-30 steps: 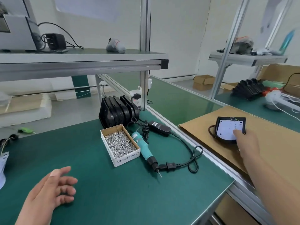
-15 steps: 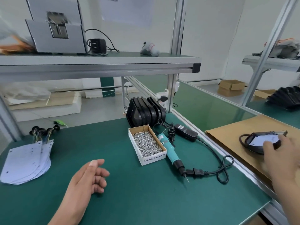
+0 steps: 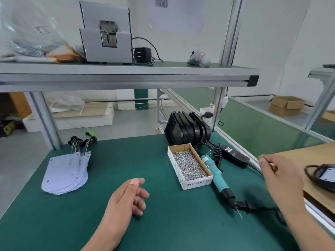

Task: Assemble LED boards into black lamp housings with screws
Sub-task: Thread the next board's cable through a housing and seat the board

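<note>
Both hands are free, so I read this as the start of a fresh unit. L hand (image 3: pixel 126 200) hovers low over the bench (image 3: pixel 90 229), fingers loosely curled, grip released, nothing in it. R hand (image 3: pixel 280 178) is up near the bench's right edge and blurred. Its fingers are bent but I see no part in them, so that grip looks released too.

Parts: the white boards (image 3: pixel 65 174) lie in a fanned pile at far left, wires w/ black round ends trailing off the back. The black housings (image 3: pixel 186 130) stand on edge in a row at the back, just behind the screw box (image 3: pixel 189 167). One lamp (image 3: pixel 324 175) w/ a board in it sits on the cardboard sheet (image 3: pixel 293 153) at right, well apart from the rest.

How I'd do it: L takes only the top board, by its edge, easing the wires free w/o dragging the pile. R peels the front housing off the row so the others don't topple. Seat the board flat, holes lined up, before touching the screwdriver (image 3: pixel 216 176), which lies just beside the box, tip toward me.

Text: the box front reads "SPRING BALANCER". The screwdriver has a label, too small to read. The paper (image 3: pixel 174 13) on the wall up top shows a QR-type print, unreadable.
</note>
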